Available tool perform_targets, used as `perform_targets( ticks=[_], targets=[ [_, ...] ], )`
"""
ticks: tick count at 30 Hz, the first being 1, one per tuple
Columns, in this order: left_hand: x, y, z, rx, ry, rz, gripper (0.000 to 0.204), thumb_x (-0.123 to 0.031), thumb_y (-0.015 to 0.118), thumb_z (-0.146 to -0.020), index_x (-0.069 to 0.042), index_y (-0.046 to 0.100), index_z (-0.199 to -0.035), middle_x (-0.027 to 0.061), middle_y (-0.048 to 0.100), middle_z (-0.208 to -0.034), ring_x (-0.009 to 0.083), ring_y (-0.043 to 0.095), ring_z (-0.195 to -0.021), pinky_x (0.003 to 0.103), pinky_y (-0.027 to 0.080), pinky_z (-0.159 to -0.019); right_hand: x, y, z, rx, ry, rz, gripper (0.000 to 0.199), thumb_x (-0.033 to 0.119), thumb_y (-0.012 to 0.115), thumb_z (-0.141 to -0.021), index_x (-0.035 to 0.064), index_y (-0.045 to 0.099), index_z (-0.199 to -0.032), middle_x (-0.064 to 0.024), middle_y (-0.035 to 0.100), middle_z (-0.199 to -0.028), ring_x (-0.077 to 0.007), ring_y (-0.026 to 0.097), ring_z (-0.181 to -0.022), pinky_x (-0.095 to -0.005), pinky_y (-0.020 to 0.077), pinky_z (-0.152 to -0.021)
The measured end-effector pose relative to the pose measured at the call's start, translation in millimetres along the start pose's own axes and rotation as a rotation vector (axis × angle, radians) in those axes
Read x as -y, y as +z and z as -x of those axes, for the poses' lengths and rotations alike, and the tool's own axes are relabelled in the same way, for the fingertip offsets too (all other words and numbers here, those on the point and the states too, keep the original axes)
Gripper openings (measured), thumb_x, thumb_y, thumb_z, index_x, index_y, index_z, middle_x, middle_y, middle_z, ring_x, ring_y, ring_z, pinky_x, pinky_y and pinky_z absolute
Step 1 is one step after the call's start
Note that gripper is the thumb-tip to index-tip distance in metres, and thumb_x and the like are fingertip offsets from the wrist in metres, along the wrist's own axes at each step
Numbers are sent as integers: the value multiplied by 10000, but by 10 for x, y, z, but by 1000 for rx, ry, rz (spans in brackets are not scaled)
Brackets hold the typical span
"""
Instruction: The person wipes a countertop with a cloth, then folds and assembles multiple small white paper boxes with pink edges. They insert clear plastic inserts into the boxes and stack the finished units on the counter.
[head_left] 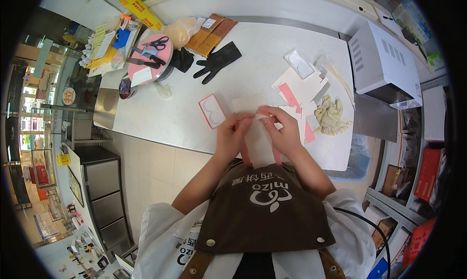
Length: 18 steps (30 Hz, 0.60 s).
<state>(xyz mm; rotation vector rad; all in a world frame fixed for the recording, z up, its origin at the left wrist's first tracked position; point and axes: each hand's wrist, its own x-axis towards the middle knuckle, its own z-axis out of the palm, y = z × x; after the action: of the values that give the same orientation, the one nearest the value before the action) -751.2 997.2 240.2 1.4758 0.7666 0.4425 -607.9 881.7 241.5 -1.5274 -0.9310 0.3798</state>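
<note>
We record both grips as closed on one piece. Left hand (230,134): thumb and fingers pinch the left side of a pink-and-white carton (260,145). Right hand (286,132): the same pinch, far right part. We find the carton between the hands, at the near side of the table (168,114). A pink-rimmed two-well box (212,112) lies left; flat card pieces (311,87) lie right.

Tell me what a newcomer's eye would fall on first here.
Probably the left hand and right hand at the centre, pinching a pink-and-white card piece. Next, the spread black glove on the white table beyond them, and the round pink stand with scissors at its far left.
</note>
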Motion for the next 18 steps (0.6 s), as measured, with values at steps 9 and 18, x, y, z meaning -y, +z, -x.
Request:
perform_targets(
  ticks=[9,18],
  targets=[
    [242,87,-528,-15,-22,-90,267,-241,686,-1008,-13,738,-1138,25,718,-972,82,621,-897,243,507,-791,-670,156,-187,-55,289,-260,212,203,673,-1016,1,726,-1053,18,667,-821,-29,503,-677,-215,408,-601],
    [-207,-140,-912,175,-325,41,355,-301,648,-1030,36,722,-1111,95,720,-979,142,674,-836,278,557,-718,-460,-50,-698,141,507,-211,308,284,693,-1001,9,688,-863,57,556,-676,-24,436,-618,-231,343,-544]
  ],
)
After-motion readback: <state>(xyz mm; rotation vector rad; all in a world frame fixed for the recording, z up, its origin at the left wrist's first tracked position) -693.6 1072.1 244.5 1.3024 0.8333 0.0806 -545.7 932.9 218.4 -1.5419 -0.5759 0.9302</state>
